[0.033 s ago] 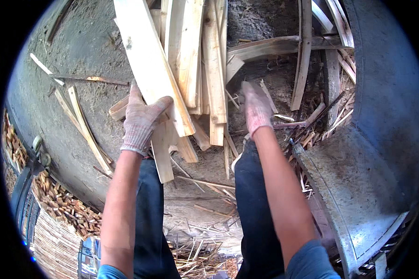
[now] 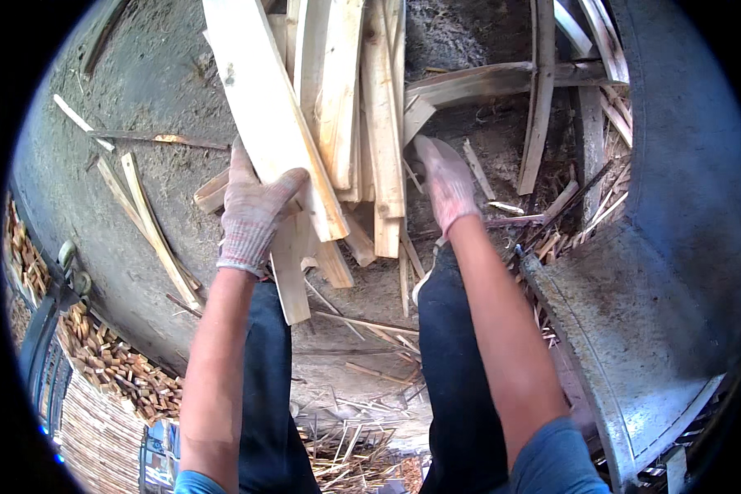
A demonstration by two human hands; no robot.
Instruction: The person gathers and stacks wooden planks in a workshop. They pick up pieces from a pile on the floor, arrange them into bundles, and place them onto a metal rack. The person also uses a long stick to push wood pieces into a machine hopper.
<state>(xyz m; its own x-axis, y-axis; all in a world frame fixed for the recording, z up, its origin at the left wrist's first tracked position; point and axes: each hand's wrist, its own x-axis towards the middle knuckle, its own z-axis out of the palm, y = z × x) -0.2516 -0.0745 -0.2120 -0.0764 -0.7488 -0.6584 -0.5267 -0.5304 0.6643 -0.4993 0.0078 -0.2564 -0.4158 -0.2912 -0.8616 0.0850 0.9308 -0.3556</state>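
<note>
My left hand [image 2: 255, 210], in a whitish knit glove, is closed round the left edge of a wide pale board [image 2: 263, 107], its thumb on top and its other fingers hidden underneath. This board slants over a pile of wooden slats [image 2: 379, 123] lying lengthwise before me. Several slat ends stick out toward my knees. My right hand [image 2: 445, 177], gloved alike, is at the right side of the pile with its fingers stretched out together and nothing seen in it. Its fingertips are close to a short broken wood piece [image 2: 417, 118]; whether they touch is unclear.
Curved slats [image 2: 160, 222] lie on the dirty ground at left. A long bowed plank [image 2: 486, 85] crosses another at upper right. A grey metal sheet structure [image 2: 634, 329] with a raised edge stands at right. Stacked wood blocks [image 2: 123, 366] are at lower left, and splinters litter the ground.
My right hand has shifted a little left, nearer the slat pile. My left hand keeps its hold on the board.
</note>
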